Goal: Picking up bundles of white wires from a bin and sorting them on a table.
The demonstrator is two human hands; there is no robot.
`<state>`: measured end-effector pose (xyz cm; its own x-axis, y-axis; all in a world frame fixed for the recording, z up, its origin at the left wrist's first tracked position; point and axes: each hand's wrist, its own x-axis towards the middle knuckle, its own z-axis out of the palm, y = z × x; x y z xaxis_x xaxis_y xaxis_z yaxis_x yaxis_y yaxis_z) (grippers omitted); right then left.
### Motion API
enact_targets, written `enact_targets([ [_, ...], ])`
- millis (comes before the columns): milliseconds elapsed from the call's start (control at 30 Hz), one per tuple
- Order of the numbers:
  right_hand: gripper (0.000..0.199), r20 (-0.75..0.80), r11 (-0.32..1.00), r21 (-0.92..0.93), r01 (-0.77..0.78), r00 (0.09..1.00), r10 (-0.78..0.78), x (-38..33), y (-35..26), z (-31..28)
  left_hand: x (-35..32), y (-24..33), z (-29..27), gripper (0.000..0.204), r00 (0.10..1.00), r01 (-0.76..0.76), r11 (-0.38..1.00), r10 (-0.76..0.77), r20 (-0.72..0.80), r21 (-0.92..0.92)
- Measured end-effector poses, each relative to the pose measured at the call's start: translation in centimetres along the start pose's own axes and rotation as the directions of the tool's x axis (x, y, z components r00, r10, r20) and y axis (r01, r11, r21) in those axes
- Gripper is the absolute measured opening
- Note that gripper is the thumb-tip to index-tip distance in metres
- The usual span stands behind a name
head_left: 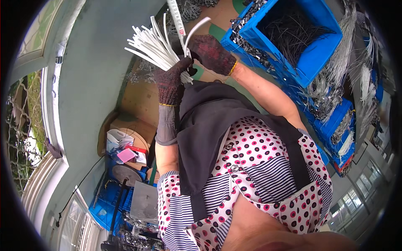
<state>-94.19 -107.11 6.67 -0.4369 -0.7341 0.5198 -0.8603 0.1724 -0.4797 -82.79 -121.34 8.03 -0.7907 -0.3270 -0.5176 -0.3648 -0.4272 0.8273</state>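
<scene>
Gloved left hand point(171, 80) grips white tubes point(151, 45); right hand point(211, 53) apparently pinches one.

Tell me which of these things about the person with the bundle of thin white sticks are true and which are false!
1. The left hand in a dark knitted glove grips a bundle of thin white plastic tubes. True.
2. The right hand is bare. False: it wears a dark knitted glove too, with a yellow cuff edge.
3. The big blue plastic crate holds red balls. False: it holds thin dark wires.
4. The right hand pinches one bent white tube beside the bundle. True.
5. The person wears a plain green apron. False: the dotted and striped apron is white with pink and dark spots.
</scene>
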Motion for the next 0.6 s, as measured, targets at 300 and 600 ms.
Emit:
enact_targets([
  [300, 0.042, 0.583, 0.326, 0.534, -0.78, 0.619, 0.526, -0.1, -2.1, -3.6, -1.5, -1.3, 0.6, 0.024, 0.982, -0.188, 0.968, 0.189, 0.01, 0.168],
  [600, 0.029, 0.666, 0.3, 0.398, -0.867, 0.498, 0.555, 0.1, -4.8, -4.5, -1.9, 0.5, -3.0, 0.024, 0.997, -0.066, 0.998, 0.064, 0.049, 0.026],
])
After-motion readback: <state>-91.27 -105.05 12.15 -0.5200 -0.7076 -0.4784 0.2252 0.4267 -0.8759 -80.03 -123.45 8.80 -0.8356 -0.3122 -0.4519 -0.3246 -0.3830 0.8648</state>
